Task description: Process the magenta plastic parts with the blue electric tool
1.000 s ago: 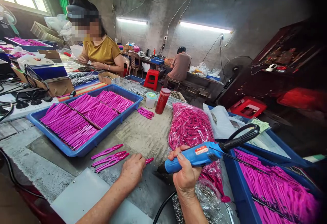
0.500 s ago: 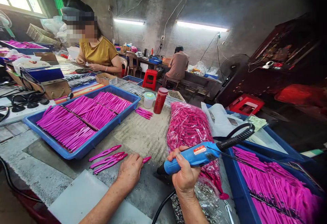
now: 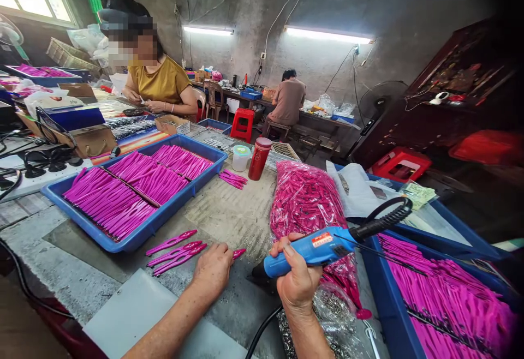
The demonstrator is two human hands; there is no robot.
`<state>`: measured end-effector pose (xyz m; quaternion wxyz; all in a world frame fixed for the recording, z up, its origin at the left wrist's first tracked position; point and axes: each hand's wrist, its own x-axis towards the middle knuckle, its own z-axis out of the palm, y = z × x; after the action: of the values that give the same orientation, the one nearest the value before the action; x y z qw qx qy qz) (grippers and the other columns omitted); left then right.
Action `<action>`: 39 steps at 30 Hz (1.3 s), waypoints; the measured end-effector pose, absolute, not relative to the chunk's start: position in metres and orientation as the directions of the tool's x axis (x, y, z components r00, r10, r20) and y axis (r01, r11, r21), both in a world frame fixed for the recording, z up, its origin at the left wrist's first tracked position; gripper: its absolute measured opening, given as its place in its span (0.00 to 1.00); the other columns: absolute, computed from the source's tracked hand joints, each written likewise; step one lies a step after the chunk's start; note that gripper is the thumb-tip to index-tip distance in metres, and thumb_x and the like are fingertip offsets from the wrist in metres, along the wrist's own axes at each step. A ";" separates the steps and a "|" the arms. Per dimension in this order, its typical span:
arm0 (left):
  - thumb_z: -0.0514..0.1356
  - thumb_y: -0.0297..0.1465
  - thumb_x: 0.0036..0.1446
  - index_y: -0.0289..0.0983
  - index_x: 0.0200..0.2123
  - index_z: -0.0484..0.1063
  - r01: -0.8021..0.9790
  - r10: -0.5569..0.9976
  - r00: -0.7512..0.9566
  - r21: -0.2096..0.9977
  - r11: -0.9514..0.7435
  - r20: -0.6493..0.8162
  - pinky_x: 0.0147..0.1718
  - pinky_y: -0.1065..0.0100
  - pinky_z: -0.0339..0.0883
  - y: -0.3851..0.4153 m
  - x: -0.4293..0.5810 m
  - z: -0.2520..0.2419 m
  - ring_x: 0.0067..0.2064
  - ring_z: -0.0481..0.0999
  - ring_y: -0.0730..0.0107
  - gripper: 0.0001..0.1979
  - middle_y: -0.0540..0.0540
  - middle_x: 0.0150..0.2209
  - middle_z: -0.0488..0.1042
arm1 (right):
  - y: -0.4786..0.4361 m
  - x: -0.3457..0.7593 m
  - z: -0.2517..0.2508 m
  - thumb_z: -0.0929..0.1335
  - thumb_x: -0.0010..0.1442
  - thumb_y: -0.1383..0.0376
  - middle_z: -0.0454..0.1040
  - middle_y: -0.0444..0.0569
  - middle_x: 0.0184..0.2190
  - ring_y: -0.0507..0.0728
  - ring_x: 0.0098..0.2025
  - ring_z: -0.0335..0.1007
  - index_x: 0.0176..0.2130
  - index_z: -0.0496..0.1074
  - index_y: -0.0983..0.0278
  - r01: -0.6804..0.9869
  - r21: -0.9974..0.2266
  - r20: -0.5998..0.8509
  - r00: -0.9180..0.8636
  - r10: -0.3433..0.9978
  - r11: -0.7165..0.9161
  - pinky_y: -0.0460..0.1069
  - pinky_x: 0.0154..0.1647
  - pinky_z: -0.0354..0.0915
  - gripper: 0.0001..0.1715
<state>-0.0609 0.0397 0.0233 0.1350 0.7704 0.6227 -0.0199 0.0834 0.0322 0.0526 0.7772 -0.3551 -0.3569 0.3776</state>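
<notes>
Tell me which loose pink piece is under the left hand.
The piece poking out on the right of the left hand, toward the blue tool. The three others lie uncovered to its left.

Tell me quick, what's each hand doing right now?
Left hand: palm down over a pink plastic piece; grip cannot be told.
Right hand: closed around the blue handheld power tool.

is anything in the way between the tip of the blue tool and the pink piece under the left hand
Nothing visible. The blue tool in the right hand points at the pink piece poking out from under the left hand, with only bare table between them.
</notes>
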 end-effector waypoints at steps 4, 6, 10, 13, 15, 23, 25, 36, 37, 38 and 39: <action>0.48 0.30 0.60 0.37 0.37 0.72 0.964 0.954 0.224 0.189 -0.186 -0.199 0.39 0.65 0.64 0.040 -0.061 0.022 0.45 0.69 0.61 0.13 0.43 0.39 0.72 | 0.033 0.083 0.053 0.70 0.48 0.63 0.65 0.41 0.22 0.53 0.20 0.63 0.35 0.62 0.64 -0.347 -0.817 0.280 0.458 0.844 0.460 0.49 0.25 0.61 0.15; 0.47 0.29 0.60 0.37 0.37 0.72 0.963 0.953 0.233 0.183 -0.198 -0.194 0.39 0.64 0.64 0.041 -0.061 0.021 0.45 0.69 0.60 0.14 0.43 0.39 0.72 | 0.033 0.083 0.054 0.70 0.49 0.63 0.65 0.41 0.21 0.53 0.21 0.63 0.35 0.63 0.65 -0.339 -0.819 0.289 0.453 0.843 0.463 0.49 0.25 0.61 0.15; 0.46 0.27 0.60 0.37 0.37 0.72 0.954 0.941 0.274 0.178 -0.240 -0.197 0.39 0.64 0.64 0.041 -0.062 0.022 0.44 0.70 0.61 0.14 0.42 0.38 0.72 | 0.035 0.082 0.056 0.69 0.49 0.63 0.66 0.41 0.21 0.53 0.21 0.63 0.34 0.63 0.65 -0.316 -0.826 0.304 0.450 0.840 0.467 0.49 0.25 0.61 0.13; 0.46 0.27 0.60 0.37 0.37 0.72 0.962 0.950 0.244 0.175 -0.211 -0.195 0.39 0.64 0.64 0.041 -0.060 0.021 0.44 0.70 0.60 0.14 0.42 0.38 0.72 | 0.039 0.078 0.059 0.70 0.48 0.63 0.65 0.41 0.21 0.53 0.20 0.63 0.34 0.64 0.65 -0.329 -0.824 0.298 0.441 0.846 0.462 0.48 0.23 0.61 0.14; 0.46 0.27 0.60 0.37 0.37 0.72 0.961 0.954 0.243 0.176 -0.212 -0.177 0.38 0.64 0.65 0.040 -0.060 0.020 0.45 0.69 0.60 0.15 0.43 0.38 0.72 | 0.044 0.075 0.061 0.70 0.47 0.63 0.66 0.41 0.21 0.53 0.20 0.63 0.34 0.64 0.65 -0.334 -0.825 0.289 0.445 0.847 0.457 0.49 0.23 0.61 0.15; 0.46 0.28 0.59 0.39 0.36 0.73 0.959 0.957 0.198 0.241 -0.145 -0.210 0.37 0.65 0.64 0.040 -0.059 0.023 0.44 0.69 0.61 0.15 0.45 0.37 0.73 | 0.067 0.060 0.062 0.71 0.45 0.64 0.67 0.42 0.23 0.53 0.20 0.64 0.34 0.64 0.65 -0.292 -0.834 0.332 0.413 0.848 0.469 0.48 0.22 0.62 0.16; 0.46 0.28 0.59 0.39 0.35 0.73 0.957 0.959 0.199 0.251 -0.145 -0.204 0.37 0.65 0.64 0.040 -0.059 0.023 0.44 0.69 0.61 0.15 0.45 0.37 0.73 | 0.070 0.057 0.060 0.71 0.46 0.63 0.67 0.42 0.23 0.53 0.20 0.64 0.34 0.64 0.66 -0.293 -0.836 0.341 0.385 0.857 0.464 0.48 0.22 0.63 0.15; 0.46 0.26 0.58 0.39 0.35 0.73 0.947 0.964 0.213 0.278 -0.163 -0.161 0.36 0.63 0.63 0.039 -0.059 0.017 0.43 0.69 0.59 0.15 0.45 0.37 0.73 | 0.074 0.050 0.054 0.71 0.47 0.64 0.68 0.42 0.22 0.53 0.19 0.65 0.34 0.64 0.66 -0.286 -0.839 0.364 0.335 0.869 0.462 0.48 0.21 0.63 0.15; 0.45 0.26 0.58 0.39 0.35 0.73 0.947 0.963 0.215 0.276 -0.164 -0.163 0.36 0.63 0.64 0.039 -0.059 0.017 0.43 0.69 0.59 0.16 0.45 0.37 0.73 | 0.075 0.050 0.053 0.71 0.47 0.65 0.68 0.42 0.22 0.53 0.19 0.65 0.34 0.64 0.66 -0.288 -0.841 0.360 0.335 0.871 0.458 0.48 0.22 0.63 0.15; 0.45 0.26 0.59 0.39 0.35 0.73 0.947 0.963 0.214 0.275 -0.165 -0.161 0.36 0.63 0.64 0.038 -0.059 0.017 0.43 0.69 0.59 0.16 0.45 0.37 0.73 | 0.075 0.050 0.053 0.71 0.47 0.65 0.68 0.42 0.22 0.53 0.19 0.65 0.34 0.64 0.66 -0.289 -0.842 0.358 0.332 0.873 0.456 0.48 0.22 0.63 0.15; 0.44 0.26 0.59 0.39 0.35 0.73 0.948 0.964 0.213 0.273 -0.164 -0.160 0.36 0.62 0.64 0.038 -0.059 0.017 0.43 0.70 0.59 0.16 0.46 0.37 0.73 | 0.075 0.050 0.052 0.71 0.47 0.65 0.67 0.42 0.22 0.53 0.19 0.65 0.34 0.64 0.66 -0.289 -0.842 0.358 0.332 0.873 0.456 0.48 0.22 0.63 0.15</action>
<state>-0.0593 0.0384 0.0168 0.1583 0.7624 0.6269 0.0255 0.0497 0.0754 0.0523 0.7400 -0.3439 -0.4244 0.3924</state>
